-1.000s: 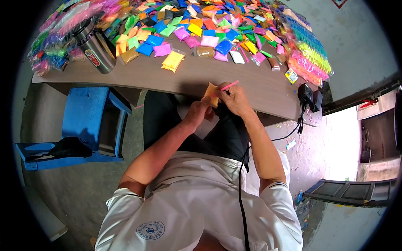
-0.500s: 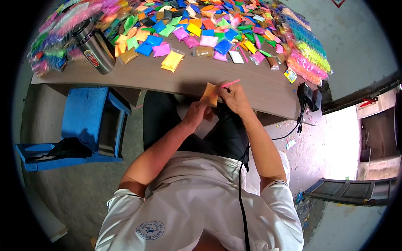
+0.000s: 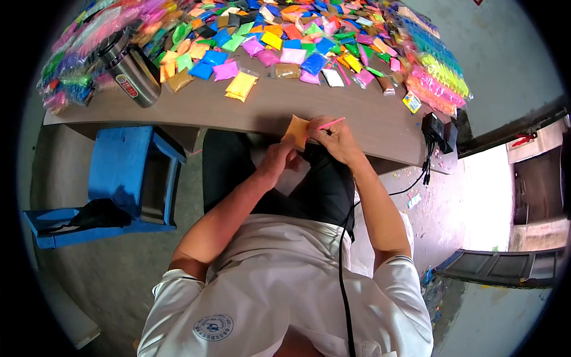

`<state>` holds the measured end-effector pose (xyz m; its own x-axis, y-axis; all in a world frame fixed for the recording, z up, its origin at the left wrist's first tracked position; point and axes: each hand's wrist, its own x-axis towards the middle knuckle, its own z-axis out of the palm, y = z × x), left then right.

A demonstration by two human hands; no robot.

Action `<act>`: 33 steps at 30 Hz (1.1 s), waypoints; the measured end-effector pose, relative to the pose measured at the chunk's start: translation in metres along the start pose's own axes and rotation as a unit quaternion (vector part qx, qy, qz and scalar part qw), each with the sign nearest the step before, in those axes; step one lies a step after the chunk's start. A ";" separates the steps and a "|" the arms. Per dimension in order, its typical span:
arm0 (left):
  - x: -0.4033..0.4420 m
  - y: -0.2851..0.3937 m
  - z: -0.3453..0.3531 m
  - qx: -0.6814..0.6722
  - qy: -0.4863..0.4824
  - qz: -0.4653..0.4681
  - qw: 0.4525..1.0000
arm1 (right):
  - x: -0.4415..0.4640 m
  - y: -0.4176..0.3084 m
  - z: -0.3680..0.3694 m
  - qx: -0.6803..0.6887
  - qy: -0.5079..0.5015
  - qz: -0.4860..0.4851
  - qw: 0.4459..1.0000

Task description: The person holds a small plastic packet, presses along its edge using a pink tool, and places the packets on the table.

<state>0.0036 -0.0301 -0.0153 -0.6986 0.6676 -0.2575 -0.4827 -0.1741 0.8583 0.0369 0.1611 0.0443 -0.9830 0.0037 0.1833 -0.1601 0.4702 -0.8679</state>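
Nearest to the camera is the white short-sleeved shirt of the person, with a thin black cable running over it, and then come the black cloth trousers. Above the lap, by the front edge of the brown wood-like table, the two hands are near each other, both at one small item. The left hand is closed on the lower end of a small, flat, orange packet. The right hand pinches a thin, straight, pink stick, and its fingers are at the packet's right edge; I cannot tell how firmly they press there.

In my judgement, the step in hand is close handling of this packet with both hands. The next move probably calls for a steady left hold and a light right pinch, so that the stick does not slip.

Farther away lies a puffy yellow packet, and behind it many small, bright-coloured packets are spread.
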 end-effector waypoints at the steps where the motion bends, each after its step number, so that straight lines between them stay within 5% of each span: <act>1: 0.000 0.000 0.001 -0.005 0.008 -0.003 1.000 | -0.001 0.000 -0.001 -0.001 0.000 0.000 1.000; 7: 0.000 0.002 -0.001 -0.060 -0.016 -0.029 0.998 | 0.006 0.001 0.002 0.072 0.052 -0.043 0.995; 9: 0.000 0.002 0.000 -0.089 -0.018 -0.036 0.995 | 0.007 -0.015 -0.005 -0.066 0.011 -0.003 0.998; 12: 0.000 0.006 -0.002 -0.142 -0.025 -0.047 0.988 | 0.004 -0.022 -0.010 -0.085 -0.076 -0.047 0.992; 16: -0.004 0.011 0.002 -0.187 -0.039 -0.061 0.980 | 0.002 -0.010 -0.020 0.039 -0.116 -0.002 0.992; 18: -0.001 0.009 0.001 -0.214 -0.052 -0.060 0.974 | 0.005 -0.009 -0.015 0.100 -0.033 0.062 0.993; 21: -0.001 0.010 -0.002 -0.269 -0.077 -0.060 0.958 | 0.008 -0.007 -0.011 0.098 -0.057 -0.006 0.994; 25: -0.003 0.014 -0.002 -0.332 -0.124 -0.059 0.933 | 0.005 -0.027 -0.009 0.069 -0.098 0.023 0.992; 33: -0.007 0.014 0.009 -0.253 -0.101 -0.057 0.960 | 0.007 -0.009 -0.010 0.180 0.027 0.068 0.981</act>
<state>0.0065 -0.0312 0.0028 -0.5331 0.8217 -0.2015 -0.7813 -0.3868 0.4899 0.0322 0.1659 0.0578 -0.9930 0.0953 0.0705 -0.0588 0.1198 -0.9911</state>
